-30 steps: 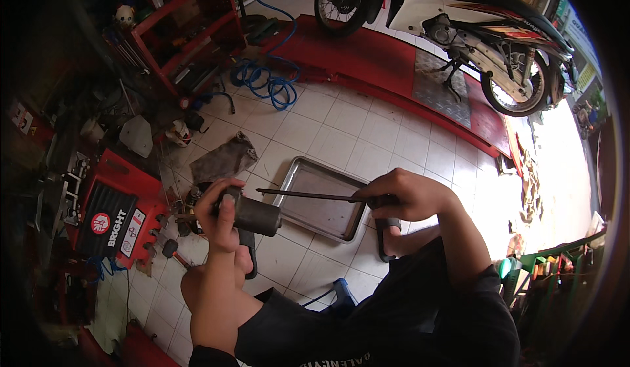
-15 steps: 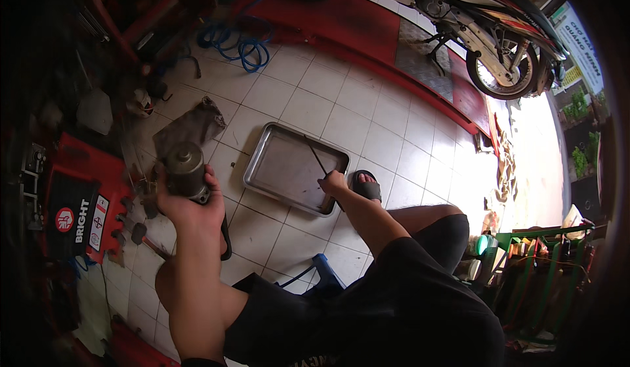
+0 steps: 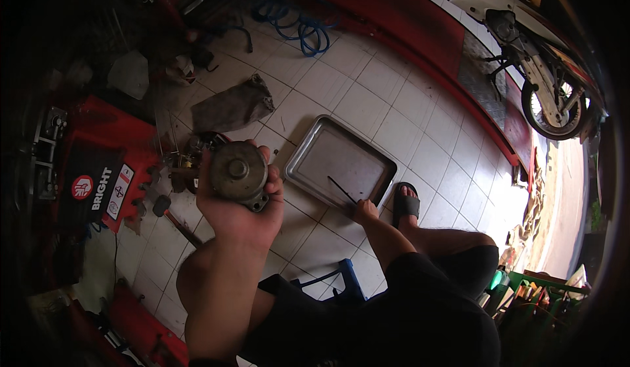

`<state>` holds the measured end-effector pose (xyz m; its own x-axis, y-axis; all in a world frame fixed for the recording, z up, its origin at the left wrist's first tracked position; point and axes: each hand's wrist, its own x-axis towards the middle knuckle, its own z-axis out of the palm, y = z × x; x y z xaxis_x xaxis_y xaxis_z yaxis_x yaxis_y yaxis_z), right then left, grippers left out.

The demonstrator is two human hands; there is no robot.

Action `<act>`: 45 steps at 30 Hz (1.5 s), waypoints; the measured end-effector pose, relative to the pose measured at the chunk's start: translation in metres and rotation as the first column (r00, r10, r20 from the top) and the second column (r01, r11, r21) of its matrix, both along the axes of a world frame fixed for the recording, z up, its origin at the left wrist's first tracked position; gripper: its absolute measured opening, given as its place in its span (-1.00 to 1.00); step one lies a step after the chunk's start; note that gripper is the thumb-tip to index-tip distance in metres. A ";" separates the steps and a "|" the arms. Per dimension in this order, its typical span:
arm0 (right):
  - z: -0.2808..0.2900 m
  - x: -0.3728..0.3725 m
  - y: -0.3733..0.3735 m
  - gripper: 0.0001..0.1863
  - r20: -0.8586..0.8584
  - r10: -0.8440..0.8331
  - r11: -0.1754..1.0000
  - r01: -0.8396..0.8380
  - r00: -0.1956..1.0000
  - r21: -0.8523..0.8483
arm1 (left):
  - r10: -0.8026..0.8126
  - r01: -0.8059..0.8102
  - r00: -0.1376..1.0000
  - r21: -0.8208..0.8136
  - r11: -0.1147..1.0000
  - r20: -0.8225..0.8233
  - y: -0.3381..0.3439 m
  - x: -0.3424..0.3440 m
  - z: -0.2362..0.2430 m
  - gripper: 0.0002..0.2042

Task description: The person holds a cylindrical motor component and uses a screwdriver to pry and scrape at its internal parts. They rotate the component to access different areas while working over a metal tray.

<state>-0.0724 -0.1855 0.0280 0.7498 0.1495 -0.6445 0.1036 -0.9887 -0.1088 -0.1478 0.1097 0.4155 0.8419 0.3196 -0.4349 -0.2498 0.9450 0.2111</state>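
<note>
My left hand (image 3: 239, 217) is wrapped round a dull metal cylindrical motor (image 3: 237, 173), raised with its round, hubbed end facing up toward me. My right hand (image 3: 365, 211) is lower down, closed on the handle end of a long thin dark tool (image 3: 342, 188), whose shaft slants over a shallow steel tray (image 3: 308, 137) on the tiled floor; whether its tip touches the tray cannot be told. The tool's handle is hidden by the fingers. My sandalled right foot (image 3: 407, 206) is just right of the tray.
A grey rag (image 3: 230, 108) and coiled blue hose (image 3: 295, 29) lie beyond the tray. A motorbike (image 3: 538, 72) stands on a red ramp (image 3: 420, 39). Red equipment (image 3: 131, 137) and a hammer (image 3: 177, 226) are at left, a blue stool (image 3: 348, 278) below.
The motor, sideways a second ago, is now turned end-up in my left hand. My right hand and tool have dropped from beside it to low over the tray. The view has shifted.
</note>
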 end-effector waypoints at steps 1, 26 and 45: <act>-0.001 0.000 0.000 -0.73 0.011 0.005 1.000 -0.005 1.000 -0.008 | -0.016 0.016 0.999 -0.016 1.000 0.029 -0.002 0.001 0.002 -0.42; 0.406 0.018 0.029 -0.71 -0.040 -0.111 0.470 0.088 0.993 0.878 | -0.006 0.004 0.997 0.030 1.000 0.073 -0.057 0.012 0.004 -0.46; 0.403 -0.020 0.056 -0.51 0.211 -0.076 0.457 -0.154 0.975 0.876 | -0.146 0.145 0.989 0.075 0.987 0.007 -0.085 0.008 -0.011 -0.44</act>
